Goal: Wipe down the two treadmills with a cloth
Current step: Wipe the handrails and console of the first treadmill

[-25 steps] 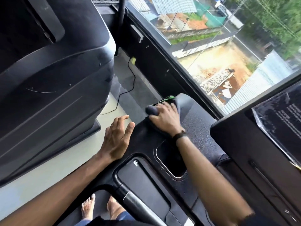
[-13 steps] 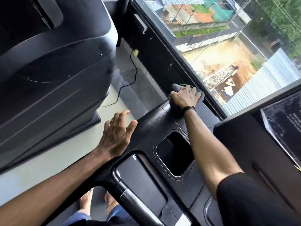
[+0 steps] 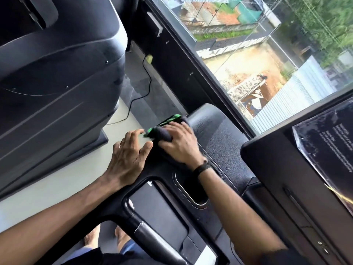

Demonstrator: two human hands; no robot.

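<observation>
Change: the right hand (image 3: pixel 180 145) with the cloth (image 3: pixel 165 129) came back from the far top corner of the console to its left edge, close to the left hand (image 3: pixel 129 153)
Second treadmill (image 3: pixel 57 77): big black body on the left, standing on the pale floor (image 3: pixel 63 180), apart from the console
Window (image 3: pixel 267 54): behind the console, roofs and trees below
Treadmill console (image 3: pixel 215 134): black textured panel with a recessed pocket (image 3: pixel 193 190) under the right wrist
Cable (image 3: pixel 142 88): thin black line on the floor by the wall
Left hand: fingers straight, resting flat on the console edge, grip open
Right hand: fingers curled over the cloth, pressing it on the console
Cloth: dark with green stripes, bunched under the right fingers, almost touching the left fingertips
Wristband (image 3: pixel 203 167): black, on the right wrist
</observation>
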